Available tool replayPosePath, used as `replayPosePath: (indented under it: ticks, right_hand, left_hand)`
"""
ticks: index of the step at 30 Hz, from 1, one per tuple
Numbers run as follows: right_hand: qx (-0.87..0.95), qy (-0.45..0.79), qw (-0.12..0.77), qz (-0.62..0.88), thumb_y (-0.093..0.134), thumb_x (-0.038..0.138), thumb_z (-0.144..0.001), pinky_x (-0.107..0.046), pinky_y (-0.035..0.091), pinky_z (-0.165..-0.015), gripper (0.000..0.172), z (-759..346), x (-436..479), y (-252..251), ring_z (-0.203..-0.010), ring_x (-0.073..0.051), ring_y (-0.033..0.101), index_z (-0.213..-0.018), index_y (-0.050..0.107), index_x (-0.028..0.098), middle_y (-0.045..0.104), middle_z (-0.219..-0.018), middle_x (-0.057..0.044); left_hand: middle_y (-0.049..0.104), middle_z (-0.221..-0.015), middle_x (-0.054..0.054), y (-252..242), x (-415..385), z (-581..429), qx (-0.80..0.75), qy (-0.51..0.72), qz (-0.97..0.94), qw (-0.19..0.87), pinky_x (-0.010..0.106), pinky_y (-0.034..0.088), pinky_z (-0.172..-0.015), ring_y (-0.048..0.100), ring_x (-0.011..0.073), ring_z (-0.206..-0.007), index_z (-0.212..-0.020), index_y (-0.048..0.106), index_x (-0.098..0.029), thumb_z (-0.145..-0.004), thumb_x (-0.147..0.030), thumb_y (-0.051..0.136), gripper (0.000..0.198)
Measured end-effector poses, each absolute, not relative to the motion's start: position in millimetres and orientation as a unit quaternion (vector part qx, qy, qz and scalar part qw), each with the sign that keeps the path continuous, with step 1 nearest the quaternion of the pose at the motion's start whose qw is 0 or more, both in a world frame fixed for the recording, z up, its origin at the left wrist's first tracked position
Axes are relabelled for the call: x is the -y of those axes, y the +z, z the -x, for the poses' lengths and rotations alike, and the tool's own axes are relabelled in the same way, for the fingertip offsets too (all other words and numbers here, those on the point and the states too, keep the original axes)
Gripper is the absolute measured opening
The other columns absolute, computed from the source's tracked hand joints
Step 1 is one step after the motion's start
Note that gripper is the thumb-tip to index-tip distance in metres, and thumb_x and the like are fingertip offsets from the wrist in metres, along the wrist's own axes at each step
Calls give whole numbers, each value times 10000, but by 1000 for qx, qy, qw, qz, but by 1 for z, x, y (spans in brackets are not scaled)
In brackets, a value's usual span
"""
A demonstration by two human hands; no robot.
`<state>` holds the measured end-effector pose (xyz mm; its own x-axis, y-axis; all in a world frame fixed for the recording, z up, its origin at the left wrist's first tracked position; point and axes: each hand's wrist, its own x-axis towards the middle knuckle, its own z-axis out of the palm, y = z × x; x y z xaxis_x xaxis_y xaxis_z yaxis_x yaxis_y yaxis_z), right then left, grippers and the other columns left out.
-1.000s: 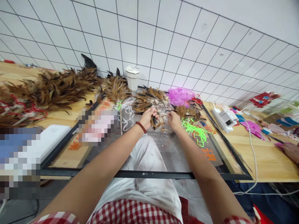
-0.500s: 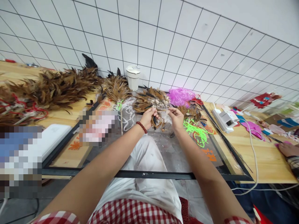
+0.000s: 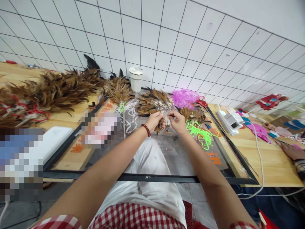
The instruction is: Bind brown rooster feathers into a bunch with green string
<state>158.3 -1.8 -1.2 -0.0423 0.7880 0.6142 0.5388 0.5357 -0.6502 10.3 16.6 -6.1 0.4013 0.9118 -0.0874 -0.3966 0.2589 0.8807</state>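
My left hand (image 3: 155,121), with a red bead bracelet (image 3: 145,130) at the wrist, is closed in a pinch on a small bunch of brown feathers (image 3: 159,128) hanging below its fingers. Close on its right, my right hand (image 3: 178,122) pinches thumb to fingertips; what it grips is too small to make out. Between the hands shows a small pale piece (image 3: 168,121). Just beyond them lies a pile of loose brown feathers (image 3: 152,103). Bright green cord (image 3: 201,133) lies right of my right hand, below another feather bunch (image 3: 194,115).
A black-framed glass top (image 3: 157,178) spans the work area. Behind stand a white lidded cup (image 3: 136,79) and a feather duster (image 3: 119,89). Pink plastic (image 3: 184,98) lies back right, a power strip (image 3: 229,122) further right. Another person's hand (image 3: 292,150) is at the right edge.
My hands have come closer together, the right one moving left toward the left one. At the right edge, the other person's hand has shifted a little left.
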Motion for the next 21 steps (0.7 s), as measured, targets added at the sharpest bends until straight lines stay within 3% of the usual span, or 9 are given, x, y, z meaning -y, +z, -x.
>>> replayPosePath:
  ticks: [4, 9, 14, 17, 21]
  right_hand:
    - [723, 49, 498, 476, 474, 164, -796, -297, 457, -796, 151, -155, 9, 6, -807, -170, 589, -799, 623, 191, 652, -805, -38]
    - [710, 71, 479, 511, 487, 207, -802, -312, 462, -821, 134, -153, 6, 3, -829, -176, 584, -866, 605, 202, 644, -847, -46]
    - [618, 220, 570, 496, 548, 288, -756, -285, 485, -742, 204, -156, -7, -9, -772, -154, 584, -933, 584, 194, 630, -836, -35]
    - [575, 306, 578, 492, 592, 321, -715, -273, 486, -695, 210, -158, -13, -14, -701, -136, 577, -880, 604, 191, 627, -775, -13]
    - [566, 313, 564, 514, 575, 311, -707, -274, 485, -700, 222, -164, -16, -16, -687, -127, 585, -875, 640, 180, 659, -807, -21]
  left_hand:
    - [512, -493, -15, -8, -14, -13, -313, 434, -472, 701, 176, 365, -359, 431, 60, -346, -651, 491, -145, -836, -311, 592, 268]
    - [446, -465, -41, -10, -15, -13, -299, 431, -490, 697, 150, 282, -344, 367, 29, -331, -609, 494, -138, -820, -287, 616, 286]
    - [425, -478, -56, -10, -18, -13, -315, 484, -443, 686, 152, 282, -351, 353, 27, -343, -634, 510, -142, -820, -272, 615, 250]
    - [433, -498, -51, -8, -19, -11, -309, 501, -421, 690, 152, 311, -370, 348, 25, -366, -647, 522, -137, -820, -285, 617, 246]
    - [431, -517, -53, -6, -19, -9, -291, 502, -402, 708, 152, 320, -378, 345, 24, -383, -673, 523, -139, -804, -308, 639, 243]
